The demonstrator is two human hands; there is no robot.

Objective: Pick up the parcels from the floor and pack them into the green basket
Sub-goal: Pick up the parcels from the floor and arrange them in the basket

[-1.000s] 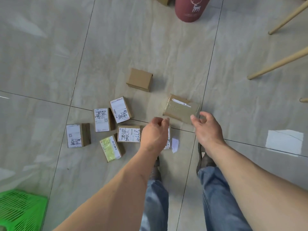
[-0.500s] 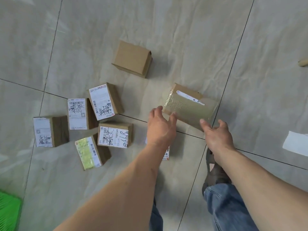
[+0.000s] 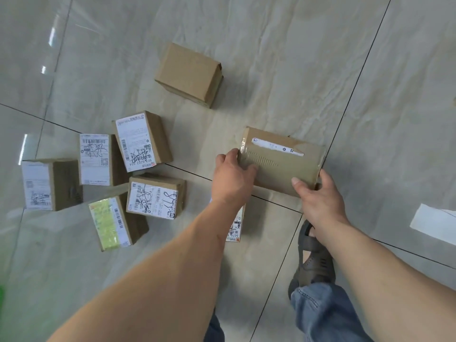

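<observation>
A long taped brown parcel (image 3: 281,161) lies on the tiled floor. My left hand (image 3: 233,177) clasps its left end and my right hand (image 3: 318,196) grips its near right corner. A plain brown box (image 3: 188,74) sits farther away. Several small labelled parcels lie to the left, among them one with a yellow-green label (image 3: 111,224) and one with scribbled ink (image 3: 154,197). Another labelled parcel (image 3: 235,228) is mostly hidden under my left forearm. Only a blurred green sliver of the basket (image 3: 2,294) shows at the left edge.
My sandalled foot (image 3: 313,257) and jeans leg (image 3: 323,314) stand just below the right hand. A white paper sheet (image 3: 434,223) lies on the floor at the right. Dark grout lines cross the glossy tiles.
The view has closed in on the floor. Both hands reached forward and closed on the long taped parcel, left hand on its end, right hand on its near corner. The basket slid almost out of view.
</observation>
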